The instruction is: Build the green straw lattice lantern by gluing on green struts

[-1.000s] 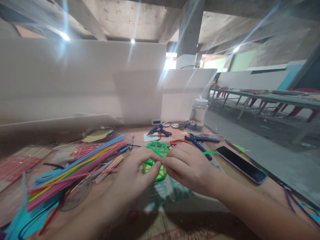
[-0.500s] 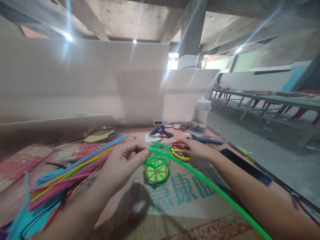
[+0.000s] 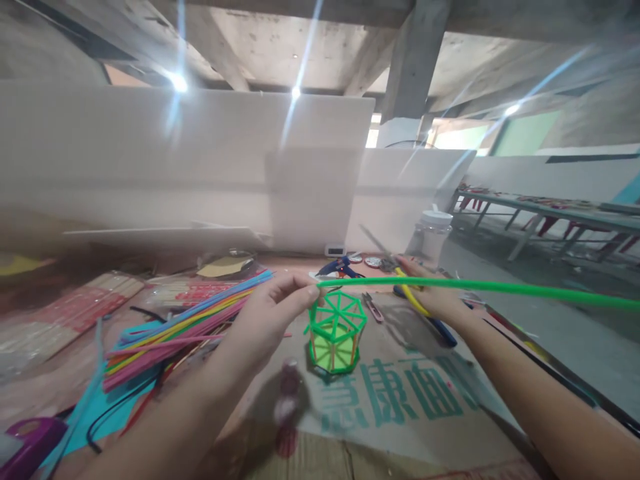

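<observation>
My left hand is closed, thumb and forefinger pinching one end of a long green pipe cleaner. From there the strip runs nearly level across to the right edge. Just below the fingertips stands a small green frame with a spoked top, thin uprights and a yellow-green base. Whether the pinched end joins the frame is unclear. My right hand is closed around yellow-handled scissors, raised over the table with a blurred blade pointing up and left. The pipe cleaner passes in front of that hand.
A blue glue gun lies behind the frame, with small pink snips beside it. Coloured pipe cleaners are bundled at left, near packs of sticks. A lidded plastic jar stands back right. White boards close off the back.
My right hand has lifted the scissors from near the frame and moved right. The green pipe cleaner has swung up from a downward slant to nearly level. The view has shifted left.
</observation>
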Action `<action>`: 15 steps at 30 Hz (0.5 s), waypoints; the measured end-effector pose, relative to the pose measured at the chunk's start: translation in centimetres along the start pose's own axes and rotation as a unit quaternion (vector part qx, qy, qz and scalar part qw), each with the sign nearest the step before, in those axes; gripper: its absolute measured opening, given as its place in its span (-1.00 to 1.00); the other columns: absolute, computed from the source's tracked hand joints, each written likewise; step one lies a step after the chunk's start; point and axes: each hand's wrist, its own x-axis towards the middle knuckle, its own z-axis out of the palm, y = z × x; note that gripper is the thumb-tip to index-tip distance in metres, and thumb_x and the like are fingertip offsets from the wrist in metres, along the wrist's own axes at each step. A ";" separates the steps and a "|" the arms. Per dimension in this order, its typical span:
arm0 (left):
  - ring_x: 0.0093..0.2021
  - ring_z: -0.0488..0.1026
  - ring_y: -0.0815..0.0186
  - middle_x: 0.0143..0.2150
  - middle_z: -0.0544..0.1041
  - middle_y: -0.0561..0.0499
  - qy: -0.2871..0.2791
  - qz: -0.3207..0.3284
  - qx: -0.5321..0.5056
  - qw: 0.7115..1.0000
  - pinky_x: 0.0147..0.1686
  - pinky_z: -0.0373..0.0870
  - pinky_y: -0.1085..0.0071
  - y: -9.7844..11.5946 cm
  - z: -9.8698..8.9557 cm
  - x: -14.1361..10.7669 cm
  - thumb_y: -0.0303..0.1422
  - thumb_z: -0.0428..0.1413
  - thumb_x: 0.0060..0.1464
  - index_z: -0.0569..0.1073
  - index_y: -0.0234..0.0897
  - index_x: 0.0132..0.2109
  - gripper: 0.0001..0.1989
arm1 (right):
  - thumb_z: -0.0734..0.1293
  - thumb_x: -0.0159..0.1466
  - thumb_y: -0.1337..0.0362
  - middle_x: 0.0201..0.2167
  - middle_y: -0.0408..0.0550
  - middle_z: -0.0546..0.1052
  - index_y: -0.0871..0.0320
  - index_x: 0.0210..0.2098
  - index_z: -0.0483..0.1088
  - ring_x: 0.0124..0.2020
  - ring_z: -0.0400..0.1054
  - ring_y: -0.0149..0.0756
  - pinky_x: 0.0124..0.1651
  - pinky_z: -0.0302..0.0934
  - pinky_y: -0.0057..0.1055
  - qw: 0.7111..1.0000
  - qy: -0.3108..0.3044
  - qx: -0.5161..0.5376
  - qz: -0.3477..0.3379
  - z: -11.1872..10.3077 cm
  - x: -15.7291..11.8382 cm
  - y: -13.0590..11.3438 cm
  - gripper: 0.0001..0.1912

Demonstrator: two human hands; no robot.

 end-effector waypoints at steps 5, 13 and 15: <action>-0.38 0.34 0.35 -0.45 0.44 0.09 0.033 0.006 -0.044 0.998 -0.31 0.30 0.42 0.0 -0.2 0.2 -0.19 0.29 -0.08 0.42 -0.25 -0.44 -0.74 | 0.50 0.16 0.01 -0.31 -0.10 0.55 0.07 0.05 0.36 -0.34 0.46 -0.16 -0.25 0.40 -0.27 0.999 -0.012 0.040 -0.010 -1.3 -0.5 -2.7 -0.45; -0.39 0.31 0.36 -0.45 0.39 0.08 0.056 0.010 -0.041 0.998 -0.33 0.28 0.43 -0.6 0.2 0.4 -0.13 0.22 0.01 0.39 -0.25 -0.41 -0.71 | 0.48 0.23 -0.12 -0.13 0.04 0.58 0.07 0.15 0.46 -0.12 0.46 -0.04 -0.06 0.39 -0.18 0.977 -0.100 0.089 -0.168 -0.9 -2.7 -9.7 -0.39; -0.42 0.30 0.37 -0.47 0.38 0.09 0.041 0.009 -0.029 0.999 -0.37 0.27 0.44 -0.7 0.7 0.3 -0.11 0.22 0.01 0.38 -0.25 -0.42 -0.69 | 0.45 0.27 -0.11 -0.14 0.03 0.58 0.07 0.13 0.48 -0.13 0.46 -0.07 -0.07 0.39 -0.21 0.975 -0.110 0.078 -0.176 -0.5 -3.2 -10.9 -0.44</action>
